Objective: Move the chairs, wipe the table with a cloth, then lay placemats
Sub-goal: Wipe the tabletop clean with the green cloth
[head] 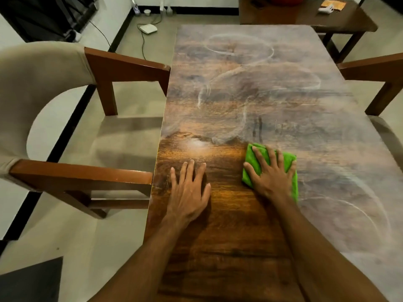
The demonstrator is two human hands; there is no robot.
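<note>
No legible text, labels, brands or nos. are showing from where I'm standing; orange item on far side table is looking too blurred to read.

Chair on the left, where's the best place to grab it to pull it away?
Probably its near wooden armrest, from above with the left hand: a straight, bare bar ending at the table edge and closest to that hand, unlike the curved padded back.

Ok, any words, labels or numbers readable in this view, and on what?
No text can be read.
Bottle by the far wall: label too small and blurred.
Orange packet on the side table: print blurred.
Green cloth and table: no writing visible.
</note>
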